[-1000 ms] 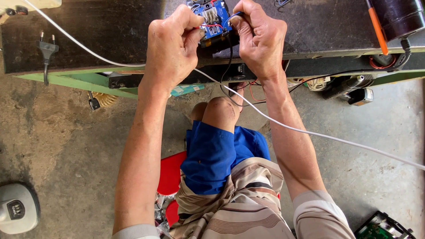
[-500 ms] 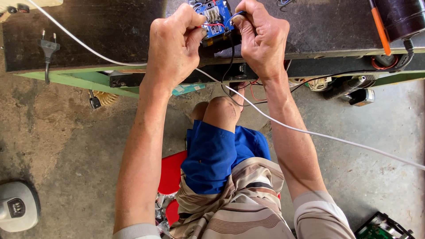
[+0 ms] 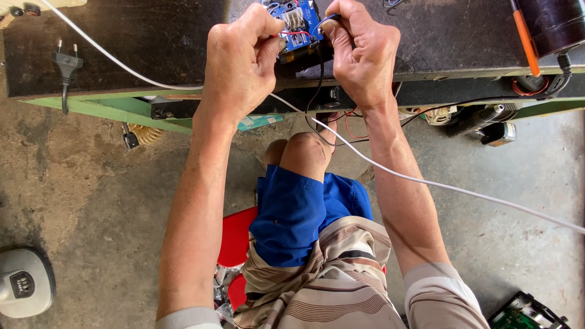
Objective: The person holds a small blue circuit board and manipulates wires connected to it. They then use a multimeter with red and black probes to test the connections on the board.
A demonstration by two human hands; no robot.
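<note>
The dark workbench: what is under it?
Under the workbench show a green rail, tangled wires and the person's knee. Farther back is covered.

Blue circuit board (image 3: 297,24) — top cut by frame edge, lower part hidden behind hands.

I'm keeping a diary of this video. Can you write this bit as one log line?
left hand: gripping blue circuit board | right hand: pinching thin wire at board | place: dark workbench | nearby: white cable, black plug
</note>
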